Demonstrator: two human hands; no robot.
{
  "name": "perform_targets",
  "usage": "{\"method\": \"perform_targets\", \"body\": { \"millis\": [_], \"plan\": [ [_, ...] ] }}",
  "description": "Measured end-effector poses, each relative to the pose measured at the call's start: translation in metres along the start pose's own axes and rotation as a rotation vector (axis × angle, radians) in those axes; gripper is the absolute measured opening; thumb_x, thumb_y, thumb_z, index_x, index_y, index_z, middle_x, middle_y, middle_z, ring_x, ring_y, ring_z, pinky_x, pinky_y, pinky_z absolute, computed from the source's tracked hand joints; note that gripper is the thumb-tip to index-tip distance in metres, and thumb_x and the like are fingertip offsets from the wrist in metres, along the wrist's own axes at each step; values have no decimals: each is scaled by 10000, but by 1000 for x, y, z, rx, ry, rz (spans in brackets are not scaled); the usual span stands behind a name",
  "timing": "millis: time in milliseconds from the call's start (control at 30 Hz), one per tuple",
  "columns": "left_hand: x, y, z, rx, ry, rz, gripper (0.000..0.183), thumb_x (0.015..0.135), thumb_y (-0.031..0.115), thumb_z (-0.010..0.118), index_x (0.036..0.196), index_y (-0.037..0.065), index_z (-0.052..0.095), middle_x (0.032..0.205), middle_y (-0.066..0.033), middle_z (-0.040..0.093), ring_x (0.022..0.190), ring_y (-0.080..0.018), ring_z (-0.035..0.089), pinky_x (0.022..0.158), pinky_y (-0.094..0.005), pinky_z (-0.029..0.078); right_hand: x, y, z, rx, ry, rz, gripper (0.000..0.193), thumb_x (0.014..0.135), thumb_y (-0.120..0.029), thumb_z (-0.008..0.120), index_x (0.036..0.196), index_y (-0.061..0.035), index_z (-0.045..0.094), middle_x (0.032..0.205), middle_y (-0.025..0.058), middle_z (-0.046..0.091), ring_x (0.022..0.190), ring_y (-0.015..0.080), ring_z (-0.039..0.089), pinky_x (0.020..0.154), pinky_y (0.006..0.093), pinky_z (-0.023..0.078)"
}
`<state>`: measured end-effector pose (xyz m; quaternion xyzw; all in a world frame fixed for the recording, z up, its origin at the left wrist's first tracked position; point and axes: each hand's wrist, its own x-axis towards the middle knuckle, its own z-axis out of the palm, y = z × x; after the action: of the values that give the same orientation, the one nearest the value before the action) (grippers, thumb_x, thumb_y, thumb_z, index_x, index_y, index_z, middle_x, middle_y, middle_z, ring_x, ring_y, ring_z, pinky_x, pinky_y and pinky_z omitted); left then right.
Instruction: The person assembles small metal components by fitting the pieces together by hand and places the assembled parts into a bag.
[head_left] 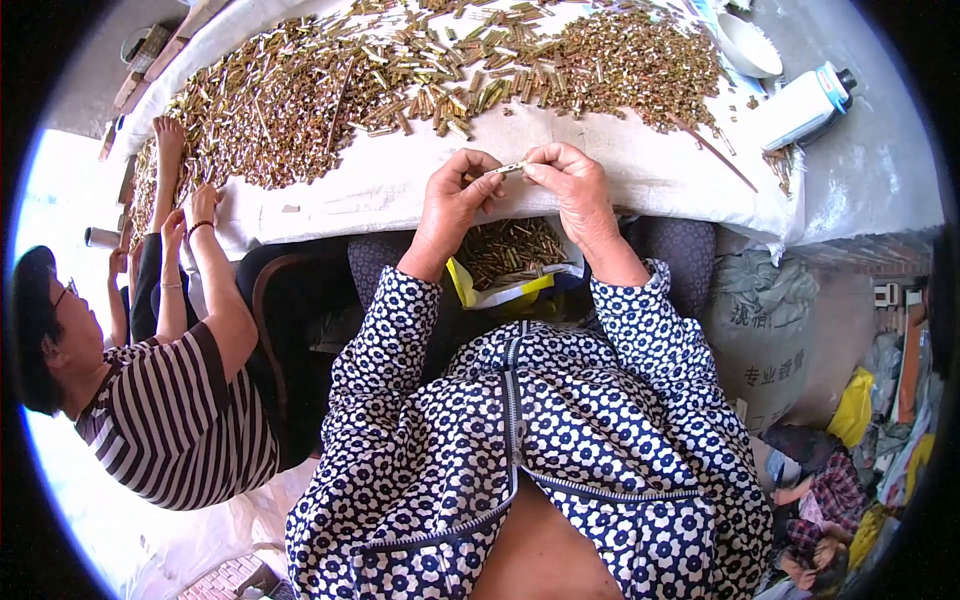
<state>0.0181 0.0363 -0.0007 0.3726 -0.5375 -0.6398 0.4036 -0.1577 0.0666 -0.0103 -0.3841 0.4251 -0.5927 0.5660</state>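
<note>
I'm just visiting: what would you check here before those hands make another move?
1. Left hand gripping the small, slim, shiny piece: ok.
2. Right hand pinching the piece's other end: ok.
3. Yellow-and-white open container holding brownish metallic pieces, below the hands: ok.
4. Striped-shirt co-worker's hand apart from this person's: ok.
5. Fine details of the held piece: cannot tell, too small.

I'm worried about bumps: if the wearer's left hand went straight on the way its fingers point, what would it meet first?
Probably the right hand, facing the left hand across the small slim piece; exact depth is unclear.
</note>
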Motion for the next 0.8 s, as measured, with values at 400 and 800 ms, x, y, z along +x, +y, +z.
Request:
{"method": "perform_targets", "body": {
  "millis": [400,800],
  "plan": [
    [-2,-4,3,-78,41,53,93,878,36,624,960,10,590,772,-34,615,663,-75,565,557,-201,465,-4,3,4,85,37,-31,102,851,-42,634,945,-3,623,910,32,635,805,94,589,774,233,482],
    [-3,-6,12,-119,59,151,99,921,62,575,999,2,564,849,-71,634,686,-99,591,562,-211,488,-13,2,14,-22,90,-49,111,881,-117,600,908,-11,614,833,14,614,775,86,567,749,236,457]
  ]
}}
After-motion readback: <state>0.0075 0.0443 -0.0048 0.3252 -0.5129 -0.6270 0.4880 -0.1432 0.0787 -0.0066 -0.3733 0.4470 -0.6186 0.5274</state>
